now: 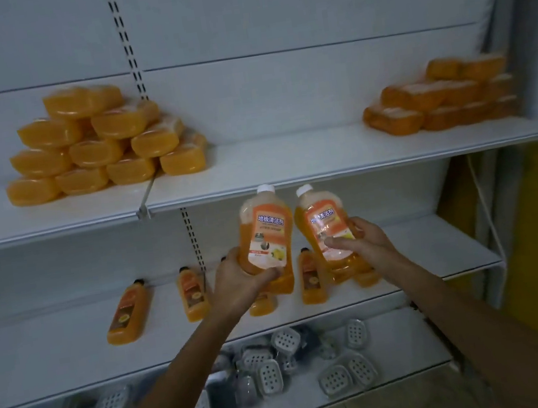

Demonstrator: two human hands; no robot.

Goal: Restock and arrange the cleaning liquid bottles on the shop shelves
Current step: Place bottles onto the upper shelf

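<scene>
Left hand grips the lower body of one orange bottle, fingers curled round it. Right hand grips a second bottle the same way. Both have white caps up and are held just beside each other, in front of the middle shelf. More bottles lie flat there, caps toward its back edge. Upper shelf: stacked bottles near left end, another stack at right end. Bottom shelf: soap dishes.
</scene>
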